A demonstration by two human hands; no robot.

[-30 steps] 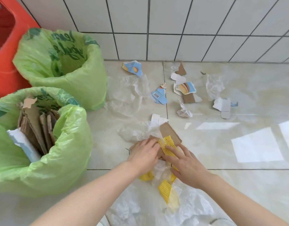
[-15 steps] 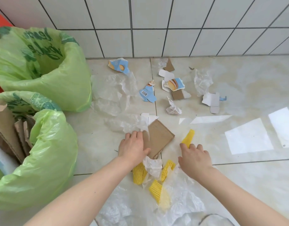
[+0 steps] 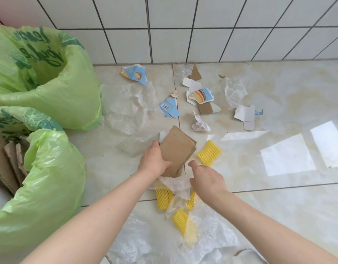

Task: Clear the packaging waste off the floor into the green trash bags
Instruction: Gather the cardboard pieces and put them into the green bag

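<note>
The left hand [image 3: 154, 161] has its fingers closed round the near edge of a brown cardboard piece [image 3: 176, 149], tilted up off the floor [image 3: 278, 206] with its far corner raised. The right hand [image 3: 206, 180] hovers just beside it with fingers loosely spread, holding nothing, above crumpled white paper [image 3: 175, 184]. A yellow foam net [image 3: 209, 153] lies flat just right of the cardboard, apart from the right hand's fingertips; more yellow nets [image 3: 163, 199] sit near the wrists, partly under clear plastic film [image 3: 208, 235]. Farther out toward the tiled wall [image 3: 183, 25] lie torn blue carton scraps [image 3: 169, 108], a scrap printed with a burger [image 3: 201, 96], a balled receipt [image 3: 199, 125] and more thin film [image 3: 126, 111]. At the left stand two green bags [image 3: 69, 96], both open: the far one shows no contents from here, the near bag [image 3: 49, 187] has cardboard strips [image 3: 13, 161] standing inside.
</note>
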